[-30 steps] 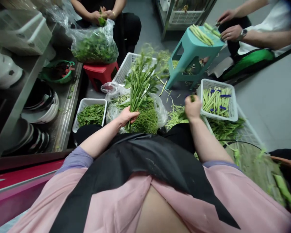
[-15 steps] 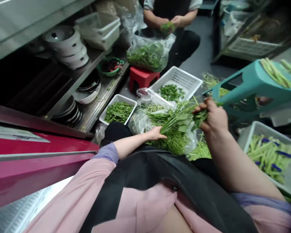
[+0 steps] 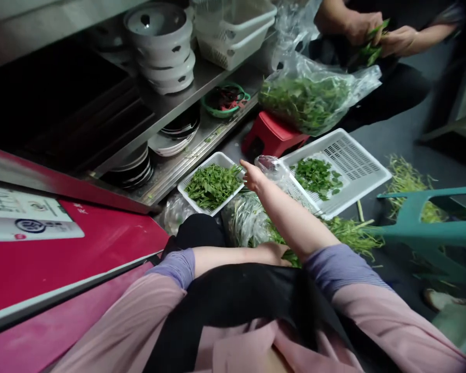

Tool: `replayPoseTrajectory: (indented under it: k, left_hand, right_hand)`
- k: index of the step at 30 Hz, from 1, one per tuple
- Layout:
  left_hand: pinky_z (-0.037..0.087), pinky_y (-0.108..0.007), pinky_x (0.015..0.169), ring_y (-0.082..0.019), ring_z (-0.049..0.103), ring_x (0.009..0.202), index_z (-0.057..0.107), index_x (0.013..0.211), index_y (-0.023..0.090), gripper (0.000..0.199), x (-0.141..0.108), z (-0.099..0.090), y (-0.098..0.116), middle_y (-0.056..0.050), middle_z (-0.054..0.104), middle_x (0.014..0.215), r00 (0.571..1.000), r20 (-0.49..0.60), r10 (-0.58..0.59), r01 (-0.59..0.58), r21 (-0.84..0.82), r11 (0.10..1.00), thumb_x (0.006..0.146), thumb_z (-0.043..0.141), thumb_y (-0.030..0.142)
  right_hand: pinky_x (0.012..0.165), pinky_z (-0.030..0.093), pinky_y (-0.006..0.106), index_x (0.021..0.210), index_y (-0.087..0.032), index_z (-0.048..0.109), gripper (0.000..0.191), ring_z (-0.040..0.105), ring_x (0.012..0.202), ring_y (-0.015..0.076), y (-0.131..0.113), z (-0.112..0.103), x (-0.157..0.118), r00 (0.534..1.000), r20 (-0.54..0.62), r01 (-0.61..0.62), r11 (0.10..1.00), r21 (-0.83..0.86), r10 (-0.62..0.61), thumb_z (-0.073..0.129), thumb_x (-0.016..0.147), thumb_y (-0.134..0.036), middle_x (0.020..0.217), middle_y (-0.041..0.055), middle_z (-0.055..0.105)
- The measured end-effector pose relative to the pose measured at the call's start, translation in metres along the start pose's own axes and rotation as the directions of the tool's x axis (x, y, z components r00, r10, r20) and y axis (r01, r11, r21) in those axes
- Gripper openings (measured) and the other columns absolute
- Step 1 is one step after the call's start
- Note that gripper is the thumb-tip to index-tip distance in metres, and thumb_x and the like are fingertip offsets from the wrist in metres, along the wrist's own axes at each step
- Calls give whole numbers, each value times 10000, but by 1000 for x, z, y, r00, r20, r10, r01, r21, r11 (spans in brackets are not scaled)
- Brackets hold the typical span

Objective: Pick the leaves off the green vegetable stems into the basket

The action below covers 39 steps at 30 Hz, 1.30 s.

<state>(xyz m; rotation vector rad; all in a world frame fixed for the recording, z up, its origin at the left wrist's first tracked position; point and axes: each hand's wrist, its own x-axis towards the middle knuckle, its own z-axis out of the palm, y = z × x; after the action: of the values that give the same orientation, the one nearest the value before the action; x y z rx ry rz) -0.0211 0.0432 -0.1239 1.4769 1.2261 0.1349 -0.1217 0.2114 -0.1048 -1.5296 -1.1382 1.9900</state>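
Note:
My right hand (image 3: 253, 177) is stretched out at the right rim of a small white basket (image 3: 181, 187) of leafy greens (image 3: 212, 185). Its fingers are apart, and no greens show in it. Low in front of the black apron, my left hand (image 3: 274, 253) is closed round a bunch of greens (image 3: 292, 258), partly hidden behind my right forearm. A clear plastic bag (image 3: 245, 220) with stems lies between the basket and my left hand.
A larger white basket (image 3: 357, 160) with loose leaves stands beyond, beside a red stool (image 3: 270, 133) bearing a bag of greens (image 3: 308, 101). Metal shelving (image 3: 171, 111) runs along the left. A teal stool (image 3: 431, 215) is at right. Another person's hands (image 3: 380, 36) hold greens.
My right hand has left the bunch and crossed leftward to the small basket, now with fingers apart. My left hand is lower, near the apron. The view has turned left.

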Motion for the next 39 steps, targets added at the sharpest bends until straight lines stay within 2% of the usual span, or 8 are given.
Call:
replayPoseTrajectory:
  k: [6,10,15,21,26,30,36,39]
  left_hand:
    - [469,-264,534,-151,608,558,566,1176,121,433,2,-11,2,-71,694,799,999,-47,13,-27,-311,950,828,610,374]
    - [295,-183,366,-50,405,340,523,986,134,260,-9,-21,6,35,578,589,994,-3,107,-83,-655,751,809,609,304]
    - [183,-157,312,-42,359,281,483,1051,158,453,-19,-27,19,76,526,548,949,147,277,-41,-818,573,716,704,368]
    - [219,-155,301,-40,328,262,527,1018,144,421,-40,-11,45,75,502,517,883,268,385,-5,-815,579,715,721,362]
    - [226,-147,293,-45,336,261,523,985,149,399,-57,-6,58,66,509,508,861,307,406,-38,-757,653,726,725,375]
    - [220,-150,288,-48,339,260,511,910,156,415,-67,-4,62,63,503,495,868,310,389,-62,-709,703,701,742,430]
    - [208,-158,308,-47,350,267,523,856,144,446,-82,2,72,60,502,472,916,249,315,-99,-621,777,650,770,454]
    - [193,-160,321,-46,356,279,534,844,134,446,-88,3,77,64,492,459,930,216,297,-123,-579,806,631,787,434]
  right_hand:
    - [649,487,220,905,-159,645,230,611,762,110,-22,-65,-59,939,51,344,932,-115,-341,704,737,-305,876,41,655]
    - [651,497,244,924,-189,649,191,586,673,93,-25,-187,-168,572,-270,698,633,-336,-774,595,822,-341,867,23,654]
    - [667,500,291,870,-181,658,139,567,641,128,47,-300,-296,323,-471,357,566,-743,-821,560,809,-258,783,34,649]
    - [744,512,308,941,-195,662,170,598,757,152,104,-306,-363,146,-354,280,382,-881,-924,527,850,-242,902,70,655]
    - [650,479,272,958,-197,628,176,549,703,127,111,-302,-386,-35,-526,396,471,-788,-850,547,856,-315,874,44,618]
    - [571,440,247,889,-202,569,219,506,632,105,121,-314,-395,38,-761,619,613,-491,-648,572,818,-410,804,12,590]
    - [475,369,209,930,-216,517,490,479,546,66,128,-297,-409,535,-707,738,662,127,-461,776,587,-450,788,-26,602]
    - [466,352,211,873,-198,536,498,454,507,56,125,-283,-409,622,-626,710,676,197,-471,814,544,-450,689,-50,556]
